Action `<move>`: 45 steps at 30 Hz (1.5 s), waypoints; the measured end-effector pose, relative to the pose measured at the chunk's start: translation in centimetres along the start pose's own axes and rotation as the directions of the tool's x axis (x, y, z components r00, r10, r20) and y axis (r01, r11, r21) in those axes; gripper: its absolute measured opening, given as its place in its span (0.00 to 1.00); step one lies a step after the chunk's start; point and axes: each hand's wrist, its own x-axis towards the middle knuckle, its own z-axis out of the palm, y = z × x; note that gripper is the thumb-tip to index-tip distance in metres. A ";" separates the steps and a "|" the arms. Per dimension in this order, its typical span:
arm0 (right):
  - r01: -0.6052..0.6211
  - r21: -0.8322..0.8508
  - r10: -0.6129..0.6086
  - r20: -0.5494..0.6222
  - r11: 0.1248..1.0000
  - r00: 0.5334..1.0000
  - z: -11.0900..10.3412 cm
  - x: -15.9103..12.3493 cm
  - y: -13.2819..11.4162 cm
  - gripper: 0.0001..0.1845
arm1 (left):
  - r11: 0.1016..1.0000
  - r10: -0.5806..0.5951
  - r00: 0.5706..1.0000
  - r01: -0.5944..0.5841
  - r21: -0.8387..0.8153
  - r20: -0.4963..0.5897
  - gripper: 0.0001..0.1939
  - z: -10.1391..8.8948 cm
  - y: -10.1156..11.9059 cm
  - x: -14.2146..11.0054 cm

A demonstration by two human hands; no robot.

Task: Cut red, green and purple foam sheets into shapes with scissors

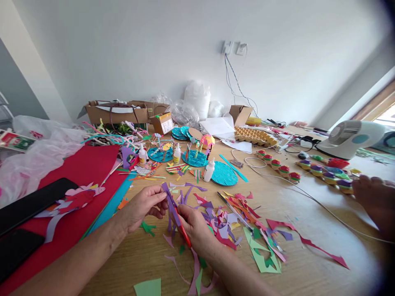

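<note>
My left hand pinches a narrow piece of purple paper between thumb and fingers, above the wooden table. In my right hand is a pair of scissors with red handles, fingers wrapped around them. The blades point away from me and lie against the purple paper; whether they are open cannot be made out. Beneath and to the right of my hands spread coloured paper scraps. A paintbrush-like thin tool lies across them.
Glue bottles stand behind my hands, near blue decorated discs. Red paper sheets and a black phone lie left. A white cable crosses the right side, near a fan. Another person's hand is at far right.
</note>
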 end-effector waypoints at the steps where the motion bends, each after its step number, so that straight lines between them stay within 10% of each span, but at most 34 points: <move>1: 0.004 -0.016 -0.004 0.001 1.000 1.000 0.0 0.0 0.1 0.18 | 1.000 0.000 1.000 0.000 -0.003 0.003 0.10 0.0 0.0 0.0; 45: 0.001 0.043 0.000 -0.027 0.999 1.000 0.0 0.1 0.0 0.16 | 1.000 -0.023 0.999 0.024 -0.018 0.027 0.10 0.5 -0.4 0.0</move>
